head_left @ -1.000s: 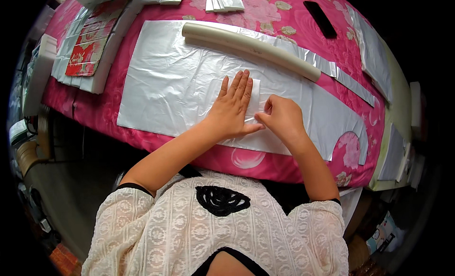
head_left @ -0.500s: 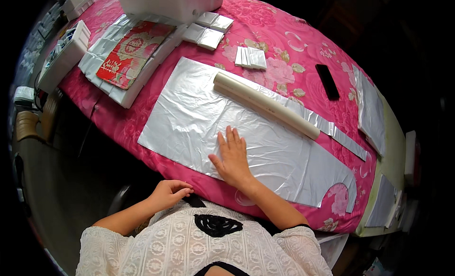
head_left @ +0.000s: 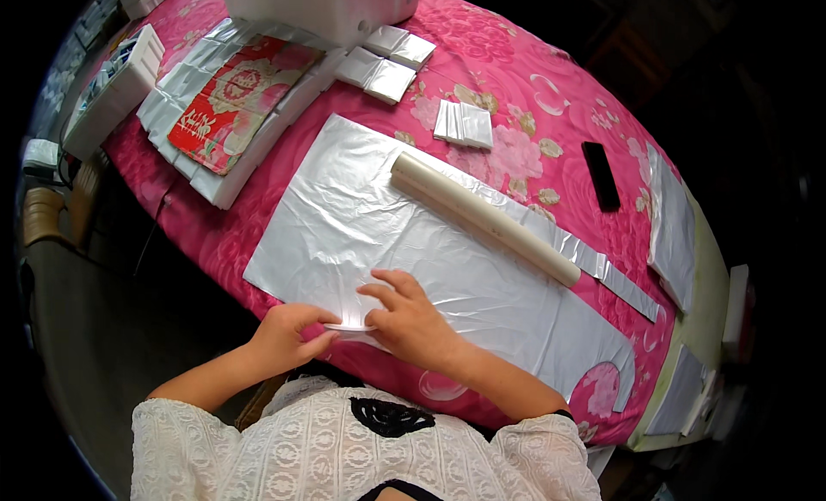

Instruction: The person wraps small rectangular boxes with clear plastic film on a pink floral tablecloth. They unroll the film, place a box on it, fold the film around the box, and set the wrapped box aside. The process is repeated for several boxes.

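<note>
Both hands are down at the near edge of the big silver sheet (head_left: 404, 243), which lies flat on the pink flowered table (head_left: 516, 79) right in front of the person. Left hand (head_left: 288, 333) is pinching the sheet's edge between thumb and fingertips, and right hand (head_left: 409, 320) sits just beside it with fingers curled down on the same spot, so both are grasping the sheet rather than resting open. Looks to me like the start of a fold or a lift of that near edge; next bit probably wants both hands keeping the edge even, since the stuff is thin and already crinkly. A cream roll (head_left: 482, 217) lies across the far side of the sheet and weighs it down, which could get in the way if the sheet has to move much. Around it: a small stack of folded silver pieces (head_left: 463, 124), two more silver packets (head_left: 387, 62) by a white box (head_left: 318, 6), a red and gold printed pack (head_left: 228, 101) on the left, and a black phone (head_left: 601, 176) well off to the right.
</note>
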`<state>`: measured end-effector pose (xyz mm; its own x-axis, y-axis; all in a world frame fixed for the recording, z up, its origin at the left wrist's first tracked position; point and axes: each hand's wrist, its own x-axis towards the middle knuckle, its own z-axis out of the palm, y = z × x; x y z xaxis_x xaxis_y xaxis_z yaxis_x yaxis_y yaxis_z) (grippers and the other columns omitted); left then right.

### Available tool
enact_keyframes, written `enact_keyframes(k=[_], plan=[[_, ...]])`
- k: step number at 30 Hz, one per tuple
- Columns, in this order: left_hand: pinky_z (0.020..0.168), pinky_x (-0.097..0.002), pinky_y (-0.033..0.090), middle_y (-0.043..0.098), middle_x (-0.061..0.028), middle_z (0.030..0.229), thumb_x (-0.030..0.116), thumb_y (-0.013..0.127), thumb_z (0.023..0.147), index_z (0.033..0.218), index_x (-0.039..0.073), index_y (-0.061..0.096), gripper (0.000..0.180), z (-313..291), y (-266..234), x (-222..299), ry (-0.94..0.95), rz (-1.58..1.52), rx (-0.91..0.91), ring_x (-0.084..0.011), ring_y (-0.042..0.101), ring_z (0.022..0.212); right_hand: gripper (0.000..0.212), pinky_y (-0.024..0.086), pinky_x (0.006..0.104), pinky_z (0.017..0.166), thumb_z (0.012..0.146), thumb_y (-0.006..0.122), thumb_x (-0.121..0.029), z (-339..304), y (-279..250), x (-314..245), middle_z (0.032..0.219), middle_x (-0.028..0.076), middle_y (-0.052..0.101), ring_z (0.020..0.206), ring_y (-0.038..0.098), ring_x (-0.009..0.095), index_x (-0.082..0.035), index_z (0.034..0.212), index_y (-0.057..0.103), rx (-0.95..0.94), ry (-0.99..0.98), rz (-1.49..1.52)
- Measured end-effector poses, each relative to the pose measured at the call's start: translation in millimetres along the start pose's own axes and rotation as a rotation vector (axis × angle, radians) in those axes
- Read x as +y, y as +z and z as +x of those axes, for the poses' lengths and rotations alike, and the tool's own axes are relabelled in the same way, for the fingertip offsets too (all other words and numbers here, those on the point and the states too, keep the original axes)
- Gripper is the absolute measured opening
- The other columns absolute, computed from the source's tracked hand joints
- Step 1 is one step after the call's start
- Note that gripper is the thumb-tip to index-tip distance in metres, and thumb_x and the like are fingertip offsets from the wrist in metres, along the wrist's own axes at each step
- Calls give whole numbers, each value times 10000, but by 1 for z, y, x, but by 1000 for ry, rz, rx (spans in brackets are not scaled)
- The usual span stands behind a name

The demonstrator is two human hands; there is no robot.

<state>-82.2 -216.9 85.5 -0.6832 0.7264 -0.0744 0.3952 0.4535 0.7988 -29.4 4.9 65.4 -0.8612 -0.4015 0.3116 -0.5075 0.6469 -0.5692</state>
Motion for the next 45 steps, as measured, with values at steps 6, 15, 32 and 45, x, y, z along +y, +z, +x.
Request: enact_keyframes(k=[6,15,32,45], plan=[[922,-299,443,580,-124,1161,57,596,845,1164,-13,543,331,146,-13,-6,189,-229,210,-190,562,1077,133,432,221,614,826,669,-115,22,-93,153,795,-3,633,682,546,48,4,881,647,503,681,629],[848,-288,459,595,-153,1097,224,654,812,1156,-50,525,458,343,29,-27,-207,-185,290,-201,580,995,299,452,257,628,761,714,-235,67,-125,265,801,49,659,684,591,110,-7,940,642,450,1045,245],[837,-286,429,561,-112,1005,89,514,905,1106,-16,474,231,312,37,52,401,-423,343,-156,536,947,428,437,327,883,792,650,-16,77,-126,172,1118,104,541,1044,537,186,3,1159,430,711,427,658],[782,-346,465,548,-142,1036,281,801,678,1359,38,217,930,141,89,-9,484,-304,294,-248,574,885,970,275,418,1014,709,718,-106,-20,-2,73,1245,131,489,1157,433,302,-58,1447,90,457,471,409]])
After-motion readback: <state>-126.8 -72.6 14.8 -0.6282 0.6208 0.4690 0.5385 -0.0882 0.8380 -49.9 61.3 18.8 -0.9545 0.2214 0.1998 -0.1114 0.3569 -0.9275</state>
